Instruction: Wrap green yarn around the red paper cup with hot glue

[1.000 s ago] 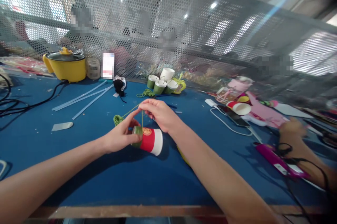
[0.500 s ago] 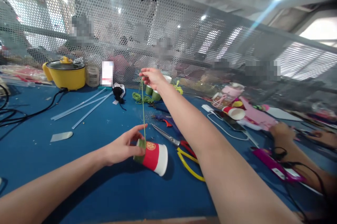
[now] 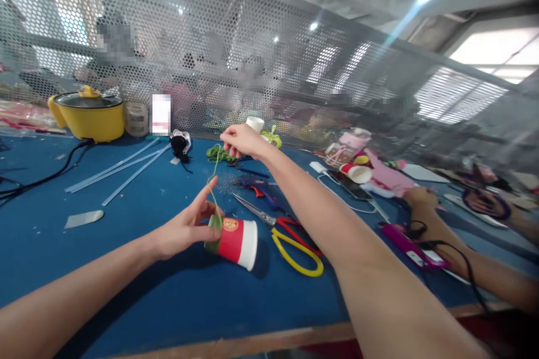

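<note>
My left hand grips the narrow end of a red and white paper cup, tilted on its side above the table. Green yarn is wound around that end, partly hidden by my thumb, and my index finger points up. A slack strand of green yarn rises past this fingertip toward my right hand. The right fingers are curled, seemingly pinching the strand; the exact contact is too small to see. Behind them lies a loose bundle of green yarn. Scissors with red and yellow handles rest right of the cup.
A glue gun lies beyond the scissors. Glue sticks, black yarn, a phone and a yellow electric pot are leftward. A co-worker's hand is at right, near a purple device. A perforated metal screen bounds the back.
My right hand has come down a little, and the strand has gone from taut and straight to slack and curved. The left hand still holds the cup. The view has shifted slightly.
</note>
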A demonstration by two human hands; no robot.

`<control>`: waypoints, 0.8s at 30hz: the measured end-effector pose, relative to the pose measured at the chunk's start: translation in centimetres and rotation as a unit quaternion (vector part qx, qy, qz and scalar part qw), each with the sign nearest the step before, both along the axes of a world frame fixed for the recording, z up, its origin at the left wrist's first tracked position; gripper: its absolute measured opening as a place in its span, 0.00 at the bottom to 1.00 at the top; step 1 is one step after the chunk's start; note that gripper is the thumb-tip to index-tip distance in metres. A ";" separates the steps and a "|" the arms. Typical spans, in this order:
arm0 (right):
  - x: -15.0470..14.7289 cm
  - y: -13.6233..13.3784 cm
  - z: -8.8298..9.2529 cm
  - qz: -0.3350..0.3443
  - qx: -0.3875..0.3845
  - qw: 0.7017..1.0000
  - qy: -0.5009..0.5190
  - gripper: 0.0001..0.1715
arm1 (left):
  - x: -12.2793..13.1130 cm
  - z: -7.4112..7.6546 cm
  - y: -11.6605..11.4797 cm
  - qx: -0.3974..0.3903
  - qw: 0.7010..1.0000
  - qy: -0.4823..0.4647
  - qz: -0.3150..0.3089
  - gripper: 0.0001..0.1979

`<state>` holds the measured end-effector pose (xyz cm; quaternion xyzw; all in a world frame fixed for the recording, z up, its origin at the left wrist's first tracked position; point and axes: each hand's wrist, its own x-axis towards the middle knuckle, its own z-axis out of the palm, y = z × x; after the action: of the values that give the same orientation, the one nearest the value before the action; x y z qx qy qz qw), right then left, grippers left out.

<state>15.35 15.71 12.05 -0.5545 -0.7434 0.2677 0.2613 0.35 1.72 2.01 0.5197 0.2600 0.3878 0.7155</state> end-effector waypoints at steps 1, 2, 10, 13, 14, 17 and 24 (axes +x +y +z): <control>0.8 -0.6 -0.1 -0.018 0.012 1.000 0.005 0.10 | 0.0 -0.1 0.1 0.005 1.000 -0.008 0.003 0.51; 1.6 -1.2 -0.2 -0.036 0.021 0.999 0.009 0.11 | -0.1 -0.3 0.2 0.009 1.000 -0.013 0.007 0.52; 6.9 -6.3 -2.9 -0.086 0.048 0.994 -0.046 0.05 | -0.2 -0.6 0.5 0.059 0.996 -0.008 0.060 0.54; 7.6 -7.4 -3.6 -0.067 0.020 0.991 -0.117 0.09 | -0.2 -0.5 0.5 0.074 0.994 -0.010 0.075 0.55; 7.8 -7.6 -3.7 -0.073 0.015 0.986 -0.149 0.09 | -0.2 -0.5 0.5 0.077 0.993 -0.012 0.085 0.56; 8.6 -7.6 -4.0 -0.129 0.050 0.963 -0.230 0.10 | -0.4 -0.5 0.8 0.080 0.986 -0.020 0.142 0.56; 11.5 -6.8 -5.7 -0.202 0.062 0.932 -0.295 0.19 | -0.9 -0.8 2.1 0.066 0.965 -0.023 0.251 0.55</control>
<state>26.88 8.95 6.33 -0.7298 -0.6741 -0.0129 0.1131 -0.57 3.81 1.21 0.4749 0.3393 0.5834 0.5648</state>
